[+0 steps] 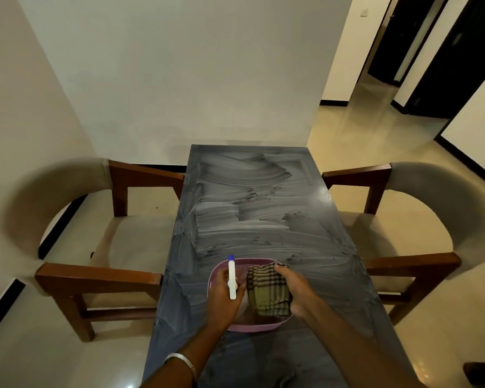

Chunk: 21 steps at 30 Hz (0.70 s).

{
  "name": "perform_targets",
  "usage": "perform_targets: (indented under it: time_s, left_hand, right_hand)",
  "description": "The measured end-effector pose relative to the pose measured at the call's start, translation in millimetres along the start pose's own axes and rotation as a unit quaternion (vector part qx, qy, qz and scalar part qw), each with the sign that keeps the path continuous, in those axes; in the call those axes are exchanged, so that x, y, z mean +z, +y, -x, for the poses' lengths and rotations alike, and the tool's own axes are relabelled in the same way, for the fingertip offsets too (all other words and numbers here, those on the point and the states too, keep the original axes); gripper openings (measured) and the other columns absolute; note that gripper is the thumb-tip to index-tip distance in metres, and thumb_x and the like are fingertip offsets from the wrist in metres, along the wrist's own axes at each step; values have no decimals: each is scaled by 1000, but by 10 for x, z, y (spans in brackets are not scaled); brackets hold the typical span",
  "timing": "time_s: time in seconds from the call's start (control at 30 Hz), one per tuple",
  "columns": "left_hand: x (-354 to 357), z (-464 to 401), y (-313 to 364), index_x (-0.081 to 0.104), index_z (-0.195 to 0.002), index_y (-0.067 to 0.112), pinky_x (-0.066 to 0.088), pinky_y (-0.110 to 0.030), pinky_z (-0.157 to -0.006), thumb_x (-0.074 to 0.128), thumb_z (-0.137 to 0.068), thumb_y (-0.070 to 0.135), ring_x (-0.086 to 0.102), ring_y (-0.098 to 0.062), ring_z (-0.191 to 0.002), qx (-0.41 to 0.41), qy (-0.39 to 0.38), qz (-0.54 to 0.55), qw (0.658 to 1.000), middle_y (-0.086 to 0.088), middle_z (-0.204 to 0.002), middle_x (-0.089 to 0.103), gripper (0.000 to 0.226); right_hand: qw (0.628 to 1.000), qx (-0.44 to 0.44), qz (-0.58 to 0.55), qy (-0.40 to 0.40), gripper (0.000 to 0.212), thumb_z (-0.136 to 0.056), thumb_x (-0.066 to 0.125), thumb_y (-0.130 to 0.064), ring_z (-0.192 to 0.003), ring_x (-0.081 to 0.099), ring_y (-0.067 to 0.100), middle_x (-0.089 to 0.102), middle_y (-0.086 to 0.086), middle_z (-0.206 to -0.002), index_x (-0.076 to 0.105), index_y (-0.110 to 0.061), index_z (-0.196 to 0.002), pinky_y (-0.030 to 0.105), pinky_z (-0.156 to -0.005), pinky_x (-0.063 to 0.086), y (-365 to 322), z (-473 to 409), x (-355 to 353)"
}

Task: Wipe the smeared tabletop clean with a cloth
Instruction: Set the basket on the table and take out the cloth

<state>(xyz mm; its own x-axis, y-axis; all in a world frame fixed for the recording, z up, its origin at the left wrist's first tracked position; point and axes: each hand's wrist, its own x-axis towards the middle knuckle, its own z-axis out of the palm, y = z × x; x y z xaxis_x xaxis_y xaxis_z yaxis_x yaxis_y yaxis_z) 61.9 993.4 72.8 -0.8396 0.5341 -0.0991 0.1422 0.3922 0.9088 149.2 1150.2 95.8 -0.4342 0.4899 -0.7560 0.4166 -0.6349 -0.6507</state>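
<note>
Your landmark is the purple plastic basket (216,273), sitting on the dark tabletop (252,208) toward your end of it.

Your right hand (294,287) is over the basket's right half, fingers and thumb curled round a folded checked cloth (266,292) (dark and yellowish plaid), which hangs partly inside the basket and covers its right rim.

Your left hand (224,301) is over the basket's left half, gripping a white spray bottle (232,278) with a blue tip; the nozzle points away from you, toward the basket's far rim. The bottle's body is mostly hidden behind your hand. A silver bangle (179,359) sits on the left wrist, nearer you than the basket.

Beyond the basket, the tabletop is covered with whitish smears in broad sideways streaks, running up to the far edge at the wall. The strip between the basket and you looks darker, with fainter streaks.

Left of the basket stands a wooden armchair (101,278) with beige cushions; right of it, a matching armchair (412,264). Both face the table.
</note>
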Motion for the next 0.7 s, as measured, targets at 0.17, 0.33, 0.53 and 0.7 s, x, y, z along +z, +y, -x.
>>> perform_targets:
  time_s: [0.17, 0.33, 0.53, 0.7]
  left_hand:
    - [-16, -40, 7, 42, -137, 7, 52, -33, -95, 71, -84, 9, 62, -21, -108, 11, -5, 17, 1000, -9, -121, 62, 60]
    - [-45, -99, 33, 35, -145, 6, 48, -42, -101, 70, -88, 16, 58, -26, -118, -4, -44, 11, 999, -12, -129, 59, 68]
    - [-38, -89, 18, 38, -144, 8, 50, -38, -98, 69, -88, 13, 61, -24, -113, -29, -41, 31, 998, -11, -124, 62, 64]
    - [-63, -94, 60, 44, -139, 10, 48, -18, -91, 65, -91, 12, 60, -10, -107, -14, -59, 64, 996, 4, -116, 61, 53]
  right_hand:
    - [999, -3, 12, -40, 31, -81, 75, -8, -91, 72, 38, 75, 20, -94, 66, -4, -110, 48, -68, 60, 70, 47, -7]
    - [998, -35, 33, -37, 23, -90, 64, -7, -100, 68, 37, 75, 17, -98, 66, -10, -113, 49, -74, 59, 84, 49, -32]
    - [989, -109, 72, -66, 31, -96, 56, -6, -103, 69, 27, 76, 6, -105, 68, -26, -118, 39, -75, 59, -27, 136, -74]
    - [992, -113, 51, -39, 25, -92, 65, -8, -91, 73, 30, 76, 13, -97, 65, -8, -117, 39, -69, 59, -167, 181, -145]
